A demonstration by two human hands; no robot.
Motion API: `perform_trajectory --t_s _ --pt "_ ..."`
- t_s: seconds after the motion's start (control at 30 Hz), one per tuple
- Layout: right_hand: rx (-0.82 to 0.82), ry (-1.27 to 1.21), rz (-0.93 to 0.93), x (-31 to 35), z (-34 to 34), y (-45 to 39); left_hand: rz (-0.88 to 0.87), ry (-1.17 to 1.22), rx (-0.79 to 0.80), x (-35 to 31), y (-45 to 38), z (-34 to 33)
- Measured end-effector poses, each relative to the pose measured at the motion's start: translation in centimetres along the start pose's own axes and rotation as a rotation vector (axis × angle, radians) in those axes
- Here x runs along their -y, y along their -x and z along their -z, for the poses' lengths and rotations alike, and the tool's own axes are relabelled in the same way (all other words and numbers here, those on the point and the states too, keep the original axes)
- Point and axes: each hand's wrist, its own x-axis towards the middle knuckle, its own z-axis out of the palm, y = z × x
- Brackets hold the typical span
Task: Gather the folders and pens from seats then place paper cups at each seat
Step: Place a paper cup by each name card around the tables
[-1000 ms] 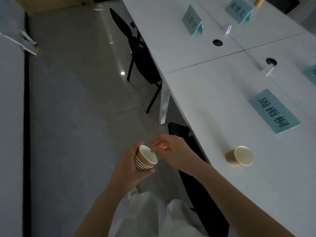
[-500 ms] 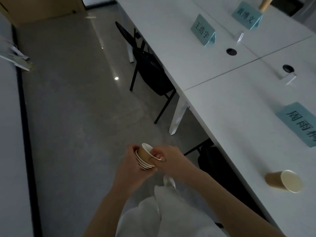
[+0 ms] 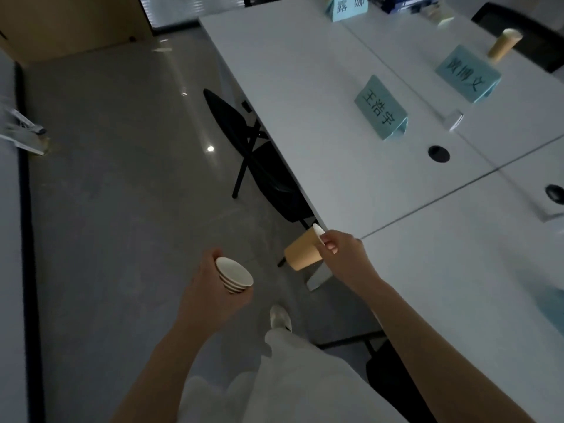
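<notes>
You're looking at a dim, bluish, underexposed room. The brightest patch is the window strip (image 3: 195, 7) at the top, and it throws a streak and a small glare dot (image 3: 210, 148) onto the glossy floor (image 3: 122, 178). The white table (image 3: 320, 117) reads flat grey. Your wide lens bends the edges, the far name cards look soft, and shadows under the table go nearly black.

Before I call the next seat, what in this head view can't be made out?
- Stack of cups: the left hand wraps the lower part, so the count is unclear.
- Single cup: its mouth faces away from the camera; the right hand covers part of the rim.
- Chair: seat hidden under the table.
- Far cup: base hidden behind a name card.
</notes>
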Motion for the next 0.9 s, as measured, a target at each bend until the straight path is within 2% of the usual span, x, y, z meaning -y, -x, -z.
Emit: perform_trajectory --t_s 0.3,0.43,0.53,0.73,0.83,0.9 --pt "-0.215 0.261 -0.049 2.3 4.0 -16.5 0.002 0.082 -0.069 -4.1 -11.5 3.1" --pt "-0.249 0.435 -0.129 4.0 3.6 -22.6 -0.009 0.106 -0.039 -4.1 -16.6 5.1" --pt "-0.251 0.433 -0.237 4.5 2.4 -26.5 -0.034 0.099 -0.023 -3.6 -21.3 7.3" --pt "-0.244 0.563 -0.393 7.5 0.2 -29.4 -0.094 0.096 0.009 -2.8 -30.5 13.0" --pt "-0.316 0.475 -0.493 10.2 -0.3 -30.4 -0.127 0.113 0.052 -2.6 -35.0 15.5" --pt "-0.348 0.458 -0.484 12.4 -0.5 -31.1 -0.147 0.125 0.067 -2.6 -37.7 16.6"
